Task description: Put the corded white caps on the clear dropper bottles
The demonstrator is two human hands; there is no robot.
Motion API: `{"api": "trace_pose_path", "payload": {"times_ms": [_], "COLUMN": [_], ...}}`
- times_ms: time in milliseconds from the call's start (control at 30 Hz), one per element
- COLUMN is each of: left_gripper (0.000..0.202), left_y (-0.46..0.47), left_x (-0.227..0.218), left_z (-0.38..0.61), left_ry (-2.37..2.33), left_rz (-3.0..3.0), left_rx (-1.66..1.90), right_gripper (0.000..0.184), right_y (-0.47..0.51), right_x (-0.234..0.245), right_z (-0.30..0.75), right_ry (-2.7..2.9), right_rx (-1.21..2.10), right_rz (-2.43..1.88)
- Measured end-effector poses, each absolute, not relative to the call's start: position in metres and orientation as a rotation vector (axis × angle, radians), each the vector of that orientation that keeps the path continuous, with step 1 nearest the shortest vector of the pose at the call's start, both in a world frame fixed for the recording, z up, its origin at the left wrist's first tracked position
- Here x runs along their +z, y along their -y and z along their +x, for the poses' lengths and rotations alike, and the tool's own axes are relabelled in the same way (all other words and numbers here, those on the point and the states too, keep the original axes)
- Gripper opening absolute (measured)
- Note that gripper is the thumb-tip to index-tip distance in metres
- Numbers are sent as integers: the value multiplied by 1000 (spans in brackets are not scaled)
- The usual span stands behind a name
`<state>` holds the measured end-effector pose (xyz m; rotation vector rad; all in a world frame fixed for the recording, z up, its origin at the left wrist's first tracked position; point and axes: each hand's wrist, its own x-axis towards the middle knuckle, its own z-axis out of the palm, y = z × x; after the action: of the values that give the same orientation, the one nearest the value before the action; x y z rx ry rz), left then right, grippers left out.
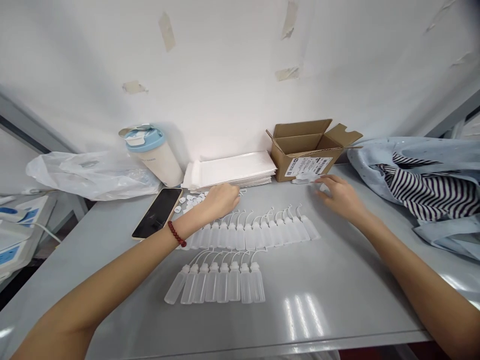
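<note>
Two rows of small clear plastic squeeze bottles lie on the grey table (pixel 337 300): a far row (pixel 255 232) and a near row (pixel 219 282). My left hand (pixel 219 200), a red bead bracelet at its wrist, is closed over the far end of the far row, beside a scatter of small white caps (pixel 191 201); what it grips is hidden. My right hand (pixel 337 195) reaches toward a small clear plastic piece (pixel 305 177) in front of the cardboard box (pixel 309 147), fingers spread and nothing held.
A stack of white sheets (pixel 232 170) lies against the wall. A phone (pixel 157 212) lies screen up at the left, behind it a tumbler with a blue lid (pixel 153 155) and a plastic bag (pixel 93 172). Blue and striped cloth (pixel 423 185) is piled at the right.
</note>
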<state>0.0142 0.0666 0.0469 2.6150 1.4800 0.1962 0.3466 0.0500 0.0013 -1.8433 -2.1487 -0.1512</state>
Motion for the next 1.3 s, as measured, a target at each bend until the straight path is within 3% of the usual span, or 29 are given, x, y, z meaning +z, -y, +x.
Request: {"api": "trace_pose_path", "payload": {"times_ms": [267,533,733,867,1000,1300], "left_gripper": [17,22,12,4,10,16], "left_y": [-57,-26,8,32,52,69], "left_x": [57,72,78,67,59,49], "left_z": [7,-5,-9,-4,5,13], "left_ry": [-1431,-1438,-1355,-1179,-1047,-893], "left_rz": [2406,1982,1678,1843,2017,2285], "left_rx": [484,866,1211,1304,1277,1271], "right_gripper": [56,44,38,27,30,42], "right_y": [-49,-39,-14,22,56,72], "right_x": [7,18,40,49,50,47], "right_z": [356,341,302,259,228,218], "right_ry": [2194,2120,2046,1934,2002,2030], "right_rx": [-145,-99,-41,507,837,934], "right_rz": [-1949,-2064,-1865,-1372,-1111,-983]}}
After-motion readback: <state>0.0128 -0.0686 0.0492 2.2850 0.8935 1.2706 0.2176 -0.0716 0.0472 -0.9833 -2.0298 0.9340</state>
